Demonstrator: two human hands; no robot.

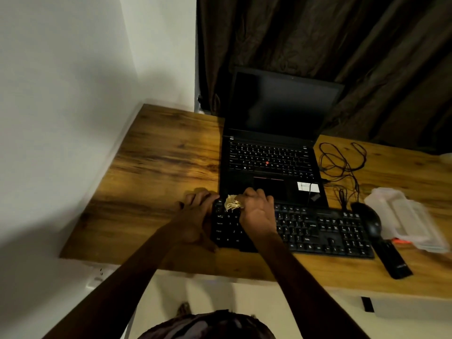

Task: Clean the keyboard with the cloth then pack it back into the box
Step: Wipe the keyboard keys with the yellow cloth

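A black keyboard (318, 231) lies flat on the wooden desk (159, 167), just in front of an open laptop. My right hand (258, 211) grips a small pale crumpled cloth (232, 203) and holds it against the keyboard's upper left keys. My left hand (195, 216) holds the keyboard's left end, fingers along its far corner and thumb at the near edge. No box is in view.
A black laptop (274, 152) stands open behind the keyboard. A tangled black cable (342, 162) lies to its right. A black mouse (369, 218), a dark remote (393, 260) and a clear plastic tray (406, 216) sit right of the keyboard. A white wall borders the desk's left.
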